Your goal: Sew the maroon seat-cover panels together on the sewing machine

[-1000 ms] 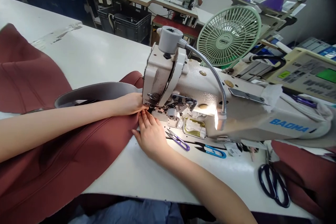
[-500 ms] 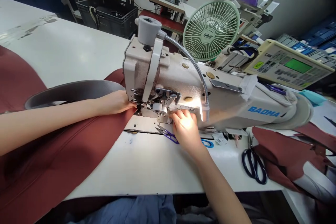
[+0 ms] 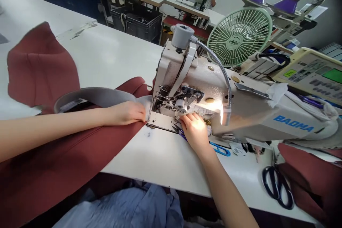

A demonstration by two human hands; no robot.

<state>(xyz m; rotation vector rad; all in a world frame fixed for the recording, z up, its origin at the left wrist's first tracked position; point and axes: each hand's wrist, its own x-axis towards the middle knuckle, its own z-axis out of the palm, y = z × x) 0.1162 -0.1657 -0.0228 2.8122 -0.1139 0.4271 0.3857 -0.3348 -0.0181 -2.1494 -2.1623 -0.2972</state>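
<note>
In the head view, my left hand point(image 3: 130, 112) is closed on the edge of a dark red leather-like piece point(image 3: 91, 149), left of the sewing machine's point(image 3: 173, 74) needle area. A grey band point(image 3: 96, 96) curves along that piece and runs under the hand toward the machine head. My right hand point(image 3: 196, 131) is at the front of the machine, its curled fingers beside the needle mechanism; whatever they pinch, if anything, is hidden. Small purple-handled scissors point(image 3: 180, 131) lie partly behind this hand.
On the white table point(image 3: 160, 164), black-handled scissors point(image 3: 278, 187) and more red pieces point(image 3: 304, 174) lie at the right. A blue looped tool point(image 3: 221, 149) sits near the machine base. Behind stand a green fan point(image 3: 237, 39), a control panel point(image 3: 312, 73) and a black crate point(image 3: 136, 23).
My left hand has drawn the red piece and grey band leftward from the needle area, baring more of the metal plate. My right hand stays close to the machine. The view has swung left.
</note>
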